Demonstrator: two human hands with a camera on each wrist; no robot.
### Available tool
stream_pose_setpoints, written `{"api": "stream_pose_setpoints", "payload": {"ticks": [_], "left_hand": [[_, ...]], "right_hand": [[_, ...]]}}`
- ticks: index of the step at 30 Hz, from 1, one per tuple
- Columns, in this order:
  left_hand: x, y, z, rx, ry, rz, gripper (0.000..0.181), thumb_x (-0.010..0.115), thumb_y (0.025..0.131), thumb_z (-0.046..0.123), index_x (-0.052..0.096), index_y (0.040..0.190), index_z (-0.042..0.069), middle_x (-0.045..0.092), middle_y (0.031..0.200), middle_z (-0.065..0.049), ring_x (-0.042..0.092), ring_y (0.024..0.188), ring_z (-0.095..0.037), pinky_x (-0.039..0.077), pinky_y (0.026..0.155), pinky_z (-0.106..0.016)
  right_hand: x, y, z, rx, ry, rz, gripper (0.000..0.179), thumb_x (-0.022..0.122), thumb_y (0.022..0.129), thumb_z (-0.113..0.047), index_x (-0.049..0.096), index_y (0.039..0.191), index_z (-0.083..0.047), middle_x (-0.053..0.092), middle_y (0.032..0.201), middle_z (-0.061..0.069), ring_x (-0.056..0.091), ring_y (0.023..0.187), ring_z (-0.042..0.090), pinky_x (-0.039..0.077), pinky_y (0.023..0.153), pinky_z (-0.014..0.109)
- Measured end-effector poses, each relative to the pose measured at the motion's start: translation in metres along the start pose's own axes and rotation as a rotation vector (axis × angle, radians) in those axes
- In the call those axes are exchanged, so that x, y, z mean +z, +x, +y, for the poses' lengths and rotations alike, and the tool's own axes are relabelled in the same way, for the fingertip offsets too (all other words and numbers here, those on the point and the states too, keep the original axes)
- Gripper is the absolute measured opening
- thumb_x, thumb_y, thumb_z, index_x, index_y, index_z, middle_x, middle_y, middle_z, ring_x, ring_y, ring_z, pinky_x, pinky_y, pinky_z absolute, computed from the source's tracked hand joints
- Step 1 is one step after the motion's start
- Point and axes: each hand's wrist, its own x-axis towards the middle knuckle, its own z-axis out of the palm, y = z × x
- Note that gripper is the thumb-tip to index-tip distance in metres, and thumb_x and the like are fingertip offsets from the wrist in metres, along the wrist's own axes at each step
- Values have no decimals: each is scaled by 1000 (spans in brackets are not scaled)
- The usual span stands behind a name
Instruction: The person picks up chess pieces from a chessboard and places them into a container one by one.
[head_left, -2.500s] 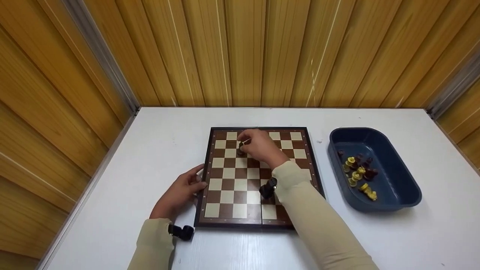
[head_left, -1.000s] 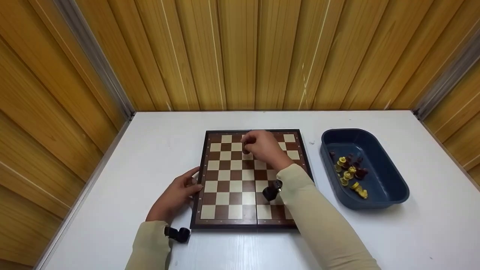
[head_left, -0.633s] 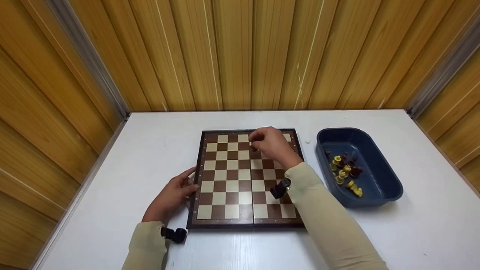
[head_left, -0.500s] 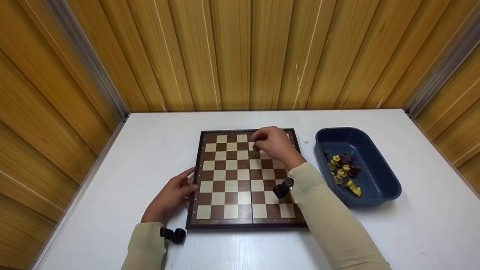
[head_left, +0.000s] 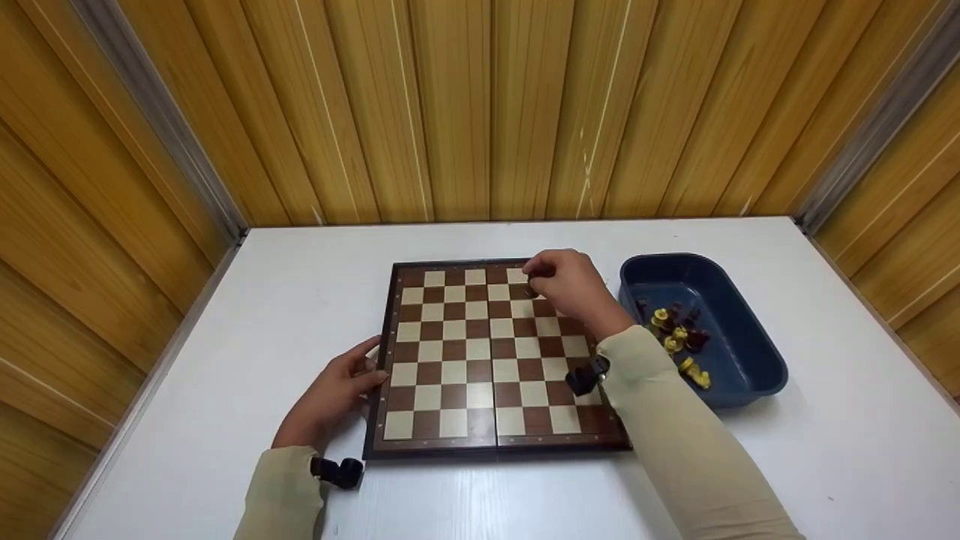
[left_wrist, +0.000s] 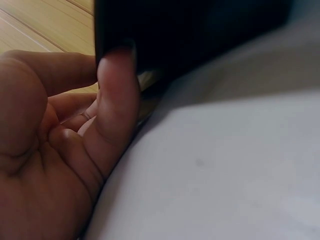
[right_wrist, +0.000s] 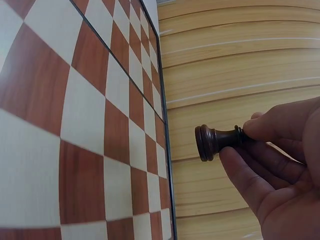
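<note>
My right hand [head_left: 570, 283] pinches a dark brown chess piece [right_wrist: 215, 141] by its top, between thumb and fingers. Its ringed base shows in the right wrist view and points toward the board; the head is hidden by the fingertips. In the head view the piece is over the far rows of the brown-and-cream chessboard [head_left: 454, 371], right of the centre seam. My left hand [head_left: 334, 390] lies at the board's left edge, thumb at the rim and another finger stretched along the side. The left wrist view shows the fingertips against the board's dark side [left_wrist: 165, 35].
A dark blue tub [head_left: 750, 360] stands right of the board, with several yellow chess pieces [head_left: 675, 339] and dark chess pieces [head_left: 696, 341] lying in it. The white table [head_left: 315, 277] ends at a wood-panelled wall [head_left: 450, 112] behind, with another panelled wall at the left.
My right hand has carried the dark chess piece rightward along the far rows, across the seam. My left hand stays at the board's edge. The head view has swung slightly right.
</note>
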Motion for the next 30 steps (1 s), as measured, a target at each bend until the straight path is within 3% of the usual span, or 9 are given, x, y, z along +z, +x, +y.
{"api": "stream_pose_setpoints", "payload": {"ticks": [6,13,23,30], "left_hand": [[-3,-1,-1,11,0,-13,66,57,95,8,27,153,15,56,101,-11,63,77,-18,57,60,-35],[-6,-2,1,26,26,-4,64,58,96,9,29,153,14,55,102,-13,62,77,-17,57,62,-34],[-9,-5,1,24,41,-16,65,57,96,9,26,154,13,55,100,-12,62,76,-16,57,61,-34],[-9,-5,0,29,42,-27,67,58,96,10,25,154,13,56,100,-10,62,78,-16,57,62,-33]], "right_hand": [[-9,-6,3,6,40,-14,22,56,93,-7,69,110,-8,70,104,15,68,96,28,54,87,42],[-20,-9,10,3,11,20,22,54,94,-8,69,110,-10,70,103,12,69,92,25,53,75,38],[-39,-13,17,-23,-48,83,21,56,92,-8,71,107,-6,71,102,14,65,94,27,51,81,41],[-56,-17,27,33,-42,82,22,56,92,-9,69,109,-6,72,100,14,66,92,25,49,73,33]]}}
